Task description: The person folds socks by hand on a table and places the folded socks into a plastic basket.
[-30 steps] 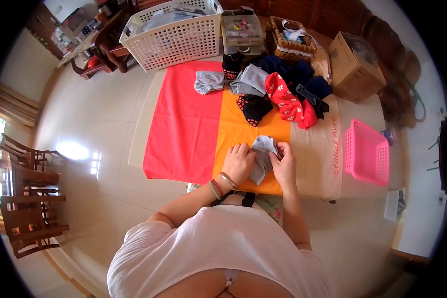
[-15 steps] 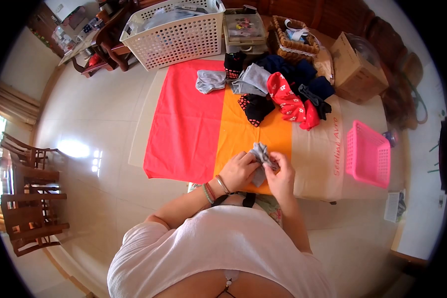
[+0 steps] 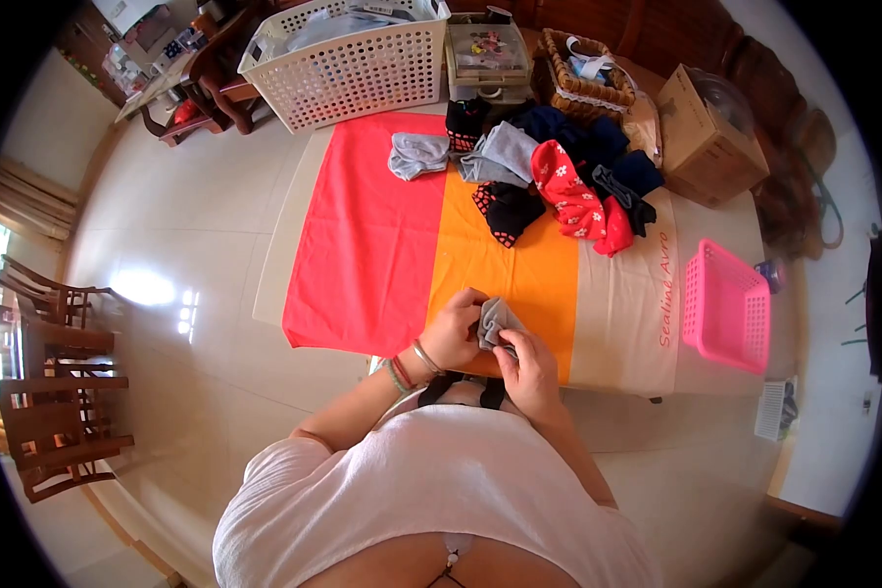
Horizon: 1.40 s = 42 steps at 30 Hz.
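Observation:
Both hands hold one small bunched grey sock [image 3: 498, 321] over the orange part of the cloth [image 3: 500, 269], close to the table's front edge. My left hand [image 3: 453, 331] grips its left side, fingers curled. On the right side my right hand [image 3: 529, 367] pinches it between thumb and fingers. Farther back lies a pile: a light grey sock pair [image 3: 418, 156], grey cloth [image 3: 500, 155], a black item with red pattern [image 3: 508, 213], a red flowered item [image 3: 573, 201] and dark blue pieces [image 3: 639, 172].
A white perforated basket [image 3: 353, 73], a clear-lidded box [image 3: 488, 59], a wicker basket [image 3: 583, 83] and a cardboard box [image 3: 710, 137] line the back. The pink basket [image 3: 725, 309] is at the right. Wooden chairs [image 3: 59, 412] stand at far left.
Both hands have shifted slightly left with the grey sock. It is now more compact, and its lower part no longer hangs down between the hands.

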### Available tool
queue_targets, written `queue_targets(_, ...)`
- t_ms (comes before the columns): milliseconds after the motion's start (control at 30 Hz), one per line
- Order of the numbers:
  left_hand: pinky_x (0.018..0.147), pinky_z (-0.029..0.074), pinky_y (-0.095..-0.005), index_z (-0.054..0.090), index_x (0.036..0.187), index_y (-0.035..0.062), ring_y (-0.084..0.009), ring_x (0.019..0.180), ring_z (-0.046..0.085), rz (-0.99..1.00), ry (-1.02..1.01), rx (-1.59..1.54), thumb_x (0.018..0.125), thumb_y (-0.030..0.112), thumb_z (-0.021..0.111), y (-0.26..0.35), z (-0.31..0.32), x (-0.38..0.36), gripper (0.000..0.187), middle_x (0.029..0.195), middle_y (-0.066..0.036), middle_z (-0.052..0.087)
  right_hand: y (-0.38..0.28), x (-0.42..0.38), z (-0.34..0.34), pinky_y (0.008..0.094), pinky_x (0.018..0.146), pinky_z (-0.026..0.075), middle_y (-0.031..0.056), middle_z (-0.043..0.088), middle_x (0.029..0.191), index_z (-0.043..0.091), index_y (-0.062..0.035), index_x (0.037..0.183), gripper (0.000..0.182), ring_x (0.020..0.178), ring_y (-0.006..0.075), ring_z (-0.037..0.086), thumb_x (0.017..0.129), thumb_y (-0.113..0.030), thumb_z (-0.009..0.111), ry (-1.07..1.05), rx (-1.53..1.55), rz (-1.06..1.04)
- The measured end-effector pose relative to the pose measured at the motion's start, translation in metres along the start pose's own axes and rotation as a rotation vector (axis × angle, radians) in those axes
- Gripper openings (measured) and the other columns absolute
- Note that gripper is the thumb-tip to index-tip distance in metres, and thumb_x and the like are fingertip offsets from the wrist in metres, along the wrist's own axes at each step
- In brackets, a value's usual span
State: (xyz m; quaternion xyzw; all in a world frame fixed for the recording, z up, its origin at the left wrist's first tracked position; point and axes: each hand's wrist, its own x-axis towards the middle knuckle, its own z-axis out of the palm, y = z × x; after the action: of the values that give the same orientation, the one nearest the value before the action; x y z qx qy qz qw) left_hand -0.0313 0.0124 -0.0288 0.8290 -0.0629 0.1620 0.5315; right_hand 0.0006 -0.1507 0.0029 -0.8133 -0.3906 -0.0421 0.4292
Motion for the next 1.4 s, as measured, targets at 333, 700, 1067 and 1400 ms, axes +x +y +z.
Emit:
queue_targets(333, 0.079, 0.045, -0.0328, 0.050, 0.104, -0.0033, -0.0300, 0.095, 0.051, -0.154, 0.090, -0.067, 0.067, 0.006, 0.069, 0.019, -0.003, -0.015, 0.043, 0.105, -0.018, 0.047, 0.002, 0.005, 0.002, 0.0354, 0.064, 0.047, 0.0126, 0.057, 0.083, 0.053, -0.0026, 0.093, 0.024, 0.076, 0.0295, 0.057, 0.071, 0.003, 0.060, -0.022, 0.017, 0.057)
queue_targets(700, 0.075, 0.048, -0.0344, 0.052, 0.098, 0.0001, -0.0337, 0.088, 0.053, -0.041, 0.104, 0.111, 0.064, 0.006, 0.070, 0.026, 0.004, -0.011, 0.039, 0.103, -0.018, 0.046, 0.009, 0.012, 0.004, 0.0326, 0.062, 0.046, 0.0125, 0.055, 0.080, 0.051, -0.0009, 0.088, 0.016, 0.071, 0.0290, 0.057, 0.075, 0.007, 0.055, 0.066, 0.067, 0.019)
queue_targets(1067, 0.062, 0.046, -0.0331, 0.055, 0.078, -0.0012, -0.0305, 0.073, 0.054, -0.036, 0.210, 0.164, 0.068, 0.000, 0.058, 0.017, 0.012, 0.003, 0.011, 0.085, -0.015, 0.052, 0.019, 0.014, 0.013, 0.0371, 0.068, 0.044, 0.0143, 0.051, 0.091, 0.050, -0.0006, 0.090, 0.020, 0.081, 0.0316, 0.053, 0.072, 0.004, 0.060, 0.068, 0.031, 0.071)
queue_targets(1400, 0.076, 0.042, -0.0373, 0.050, 0.100, -0.0019, -0.0327, 0.084, 0.050, -0.039, 0.168, 0.397, 0.063, 0.002, 0.055, 0.018, 0.016, 0.003, 0.037, 0.090, -0.016, 0.052, 0.021, 0.006, 0.011, 0.0406, 0.069, 0.041, 0.0152, 0.051, 0.088, 0.048, -0.0015, 0.085, 0.015, 0.083, 0.0333, 0.051, 0.077, -0.007, 0.059, 0.016, -0.234, 0.242)
